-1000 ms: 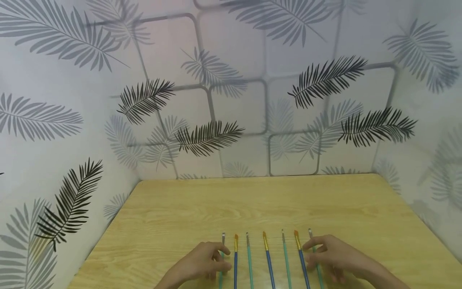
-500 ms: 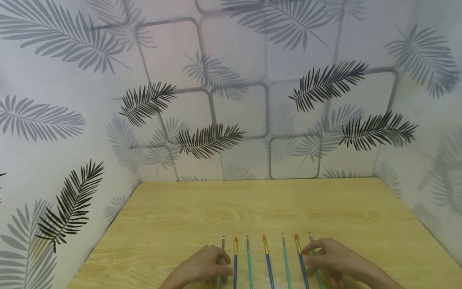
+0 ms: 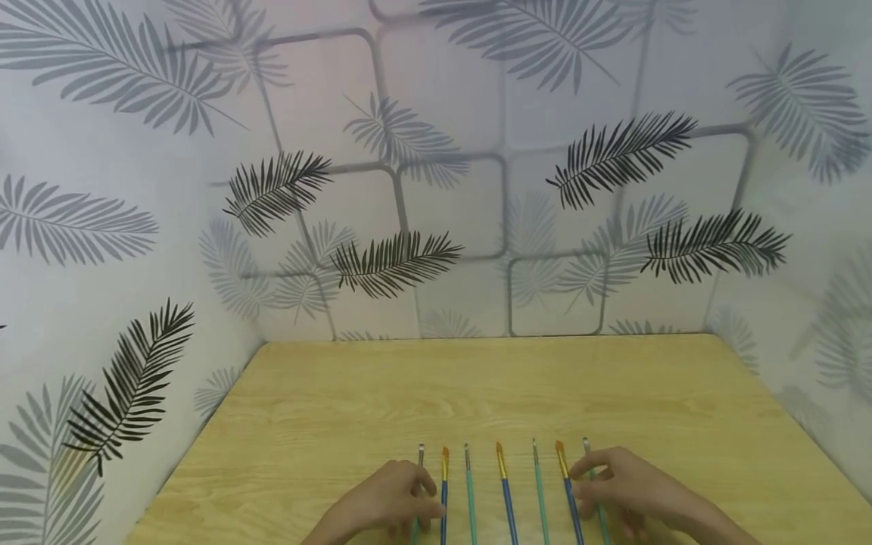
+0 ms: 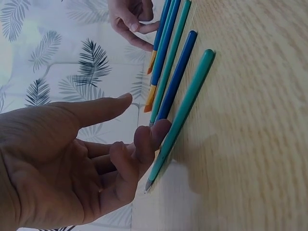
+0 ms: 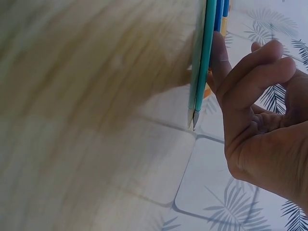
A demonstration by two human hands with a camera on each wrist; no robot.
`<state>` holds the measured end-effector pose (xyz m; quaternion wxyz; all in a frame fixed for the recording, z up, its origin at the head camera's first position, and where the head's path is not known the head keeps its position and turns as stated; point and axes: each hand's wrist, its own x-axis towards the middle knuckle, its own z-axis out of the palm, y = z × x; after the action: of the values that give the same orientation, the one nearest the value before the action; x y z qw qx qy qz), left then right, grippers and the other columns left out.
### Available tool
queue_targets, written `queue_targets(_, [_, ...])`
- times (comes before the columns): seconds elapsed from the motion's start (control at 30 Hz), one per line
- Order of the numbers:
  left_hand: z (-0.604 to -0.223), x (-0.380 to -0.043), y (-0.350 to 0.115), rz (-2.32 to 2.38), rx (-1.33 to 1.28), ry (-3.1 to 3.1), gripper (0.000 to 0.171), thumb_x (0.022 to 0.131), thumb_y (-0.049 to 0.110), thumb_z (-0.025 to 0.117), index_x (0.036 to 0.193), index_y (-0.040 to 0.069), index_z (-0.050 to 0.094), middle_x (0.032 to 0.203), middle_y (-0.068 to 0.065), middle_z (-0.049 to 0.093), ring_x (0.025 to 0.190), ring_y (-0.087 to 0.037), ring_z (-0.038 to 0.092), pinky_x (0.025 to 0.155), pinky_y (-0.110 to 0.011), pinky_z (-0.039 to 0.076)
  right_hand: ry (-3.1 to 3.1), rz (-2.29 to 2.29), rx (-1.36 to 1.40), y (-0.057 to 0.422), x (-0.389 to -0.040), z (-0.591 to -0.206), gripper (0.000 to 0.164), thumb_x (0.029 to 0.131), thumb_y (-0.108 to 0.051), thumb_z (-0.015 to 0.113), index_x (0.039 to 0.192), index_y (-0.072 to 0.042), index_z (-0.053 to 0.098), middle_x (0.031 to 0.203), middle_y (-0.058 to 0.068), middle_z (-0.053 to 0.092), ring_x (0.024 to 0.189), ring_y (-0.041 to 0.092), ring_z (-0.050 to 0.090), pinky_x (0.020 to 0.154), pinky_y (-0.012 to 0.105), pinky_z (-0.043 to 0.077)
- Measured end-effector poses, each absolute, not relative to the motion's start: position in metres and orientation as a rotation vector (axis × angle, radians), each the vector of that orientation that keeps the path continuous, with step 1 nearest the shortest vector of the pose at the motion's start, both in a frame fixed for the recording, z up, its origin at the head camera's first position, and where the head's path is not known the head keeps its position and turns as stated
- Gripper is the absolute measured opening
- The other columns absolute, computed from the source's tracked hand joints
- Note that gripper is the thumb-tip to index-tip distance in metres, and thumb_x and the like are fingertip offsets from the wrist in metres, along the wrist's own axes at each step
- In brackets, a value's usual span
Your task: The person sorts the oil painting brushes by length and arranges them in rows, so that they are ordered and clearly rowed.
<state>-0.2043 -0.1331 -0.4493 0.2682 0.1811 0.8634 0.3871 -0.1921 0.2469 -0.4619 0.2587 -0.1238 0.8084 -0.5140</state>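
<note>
Several paintbrushes lie in a row on the table, bristle ends pointing away, teal and blue handles alternating. My left hand (image 3: 391, 493) hovers over the leftmost teal paintbrush (image 4: 185, 103), its thumb straight and its other fingers loosely bent, the fingertips right at the handle. In the head view its thumb overlaps the blue paintbrush (image 3: 445, 477) beside that one. At the other end, my right hand (image 3: 633, 484) spans the rightmost teal paintbrush (image 5: 207, 57), fingertips close to a blue paintbrush (image 3: 569, 492) with a gold ferrule. Neither hand grips a brush.
Between the hands lie a teal paintbrush (image 3: 470, 492), a blue paintbrush (image 3: 506, 492) and another teal paintbrush (image 3: 540, 492), spaced apart. The wood-grain table (image 3: 477, 386) reaches back to a wall (image 3: 456, 204) with a leaf pattern, and similar walls stand at both sides.
My left hand has shifted slightly to the right, its thumb now over the blue paintbrush. The right hand stays nearly in place, and the brushes keep their order.
</note>
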Motion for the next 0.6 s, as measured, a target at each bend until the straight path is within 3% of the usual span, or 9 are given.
queue_targets(0.23, [-0.45,-0.205,-0.128,1.022,0.438,2.372,0.029,0.09,0.023,0.074,0.104,-0.002,0.069,0.067,-0.004,0.072,0.04,-0.008,0.053,0.039,-0.018,0.044,2.173,-1.399,-0.351,0.245,-0.191,-0.461,0.049,0.095,-0.03,0.067,0.121,0.01,0.055,0.085,0.015,0.076,0.037,0.001,0.052,0.035,0.015,0.041])
queue_targets(0.47, [-0.45,-0.203,-0.124,1.002,0.458,2.466,0.04,0.085,0.021,0.078,0.108,-0.01,0.065,0.063,-0.003,0.071,0.038,-0.008,0.055,0.037,-0.021,0.047,2.213,-1.36,-0.346,0.239,-0.193,-0.46,0.045,0.095,-0.033,0.067,0.115,0.007,0.057,0.077,0.015,0.074,0.036,0.002,0.053,0.035,0.016,0.041])
queue_targets(0.6, [-0.45,-0.202,-0.12,0.944,0.475,2.563,0.045,0.082,0.022,0.081,0.107,-0.013,0.065,0.06,-0.002,0.07,0.039,-0.007,0.056,0.045,-0.024,0.054,2.283,-1.3,-0.319,0.234,-0.193,-0.458,0.043,0.093,-0.033,0.069,0.112,0.005,0.058,0.072,0.013,0.073,0.036,0.003,0.052,0.035,0.017,0.041])
